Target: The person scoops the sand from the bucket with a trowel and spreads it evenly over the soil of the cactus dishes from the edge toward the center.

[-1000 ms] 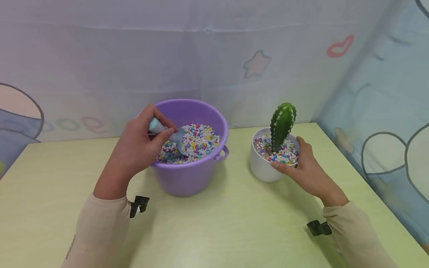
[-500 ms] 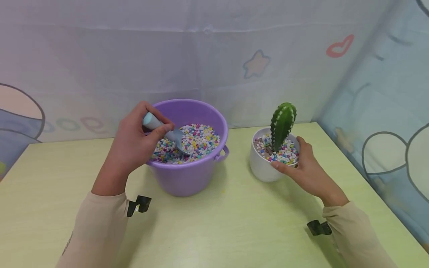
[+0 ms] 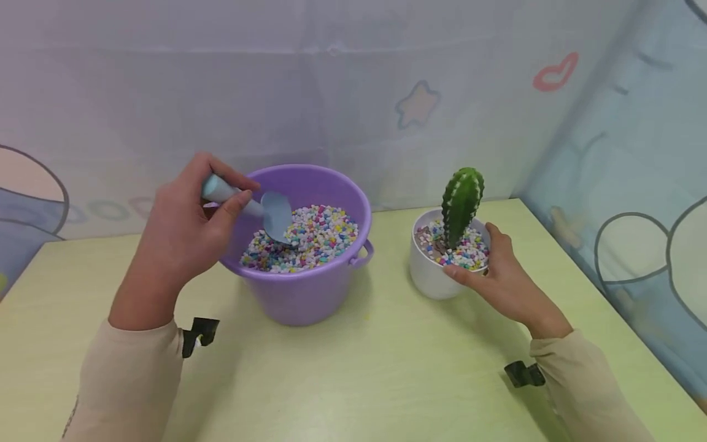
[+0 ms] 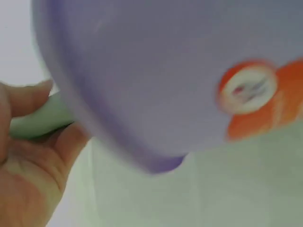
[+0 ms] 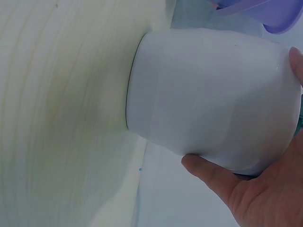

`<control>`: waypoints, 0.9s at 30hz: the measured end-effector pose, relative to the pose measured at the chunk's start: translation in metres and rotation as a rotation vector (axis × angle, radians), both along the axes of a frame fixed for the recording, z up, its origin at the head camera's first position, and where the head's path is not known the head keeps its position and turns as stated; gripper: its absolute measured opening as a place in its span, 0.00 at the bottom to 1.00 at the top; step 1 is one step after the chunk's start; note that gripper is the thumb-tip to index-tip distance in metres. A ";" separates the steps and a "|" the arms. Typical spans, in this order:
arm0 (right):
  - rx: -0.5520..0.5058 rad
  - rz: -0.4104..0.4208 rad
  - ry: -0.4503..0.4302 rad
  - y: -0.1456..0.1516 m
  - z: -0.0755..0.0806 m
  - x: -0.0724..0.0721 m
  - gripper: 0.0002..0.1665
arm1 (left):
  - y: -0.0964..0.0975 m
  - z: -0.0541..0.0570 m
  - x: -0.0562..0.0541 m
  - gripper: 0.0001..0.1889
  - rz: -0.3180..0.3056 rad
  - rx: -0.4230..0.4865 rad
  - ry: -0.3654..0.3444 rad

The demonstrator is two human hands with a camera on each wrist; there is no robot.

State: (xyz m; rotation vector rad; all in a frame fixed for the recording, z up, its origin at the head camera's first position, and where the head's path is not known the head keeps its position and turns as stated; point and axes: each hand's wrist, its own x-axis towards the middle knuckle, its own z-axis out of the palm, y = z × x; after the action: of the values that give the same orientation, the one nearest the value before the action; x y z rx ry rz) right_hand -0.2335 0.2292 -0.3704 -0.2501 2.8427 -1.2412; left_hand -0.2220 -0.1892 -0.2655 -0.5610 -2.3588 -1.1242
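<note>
My left hand (image 3: 185,227) pinches the handle of a light blue toy shovel (image 3: 277,216) over the left rim of a purple bucket (image 3: 301,298). The shovel's blade stands tilted inside, its tip right at the multicoloured pebbles (image 3: 328,236). In the left wrist view the bucket's wall (image 4: 142,85) hides the blade. My right hand (image 3: 510,288) grips the near right rim of a white pot (image 3: 431,277), thumb in front and fingers on the far side. A green cactus (image 3: 463,205) rises from the pot, with similar pebbles and a brownish patch at its base.
Bucket and pot stand apart on a pale yellow-green table (image 3: 342,380). Behind them hangs a white printed cloth (image 3: 353,123), and a blue printed cloth (image 3: 635,159) borders the right side. A small handle (image 3: 363,255) juts from the bucket towards the pot.
My left hand has moved left and slightly up, drawing the shovel back so more of its blade shows above the pebbles. The right hand keeps its hold on the pot.
</note>
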 end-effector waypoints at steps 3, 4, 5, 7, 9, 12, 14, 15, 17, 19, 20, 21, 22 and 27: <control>0.010 -0.005 0.001 0.000 0.002 0.000 0.66 | -0.009 0.009 0.001 0.08 0.023 -0.142 -0.075; 0.012 -0.006 0.001 0.000 0.002 0.000 0.66 | -0.013 0.011 0.001 0.08 0.039 -0.181 -0.112; 0.012 -0.008 -0.003 0.000 0.002 0.000 0.66 | -0.016 0.012 0.002 0.09 0.058 -0.213 -0.141; 0.013 -0.007 -0.007 0.000 0.002 0.000 0.66 | -0.021 0.012 0.004 0.09 0.097 -0.257 -0.163; 0.011 -0.005 -0.005 0.000 0.003 -0.001 0.66 | -0.026 0.011 0.006 0.07 0.130 -0.272 -0.138; 0.011 -0.005 -0.003 -0.001 0.001 0.000 0.66 | -0.026 0.007 0.008 0.05 0.134 -0.293 -0.062; 0.013 -0.005 -0.001 -0.001 0.002 0.000 0.66 | -0.024 0.006 0.007 0.05 0.116 -0.289 -0.039; 0.016 -0.005 0.001 -0.001 0.002 0.000 0.66 | -0.023 0.005 0.006 0.06 0.101 -0.270 -0.044; 0.022 -0.005 0.000 -0.001 0.002 0.000 0.66 | -0.019 0.002 0.002 0.08 0.059 -0.207 -0.057; 0.026 -0.005 0.000 -0.001 0.002 0.000 0.66 | -0.016 -0.002 -0.001 0.10 0.026 -0.102 -0.100; 0.026 -0.004 0.000 -0.001 0.002 0.000 0.66 | -0.015 -0.004 -0.003 0.11 0.014 -0.045 -0.119; 0.024 -0.004 0.002 -0.001 0.002 0.000 0.66 | -0.014 -0.006 -0.005 0.12 0.001 0.006 -0.127; 0.022 -0.005 0.001 -0.001 0.002 0.000 0.66 | -0.013 -0.008 -0.007 0.12 -0.009 0.053 -0.135; 0.005 0.001 0.006 -0.002 0.001 0.000 0.66 | -0.010 -0.017 -0.011 0.13 -0.067 0.267 -0.111</control>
State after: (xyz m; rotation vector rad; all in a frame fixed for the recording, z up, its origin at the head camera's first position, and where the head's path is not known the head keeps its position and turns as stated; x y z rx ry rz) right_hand -0.2332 0.2276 -0.3691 -0.2560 2.8500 -1.2355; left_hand -0.2334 -0.1989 -0.2822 -0.4956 -2.2428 -1.5066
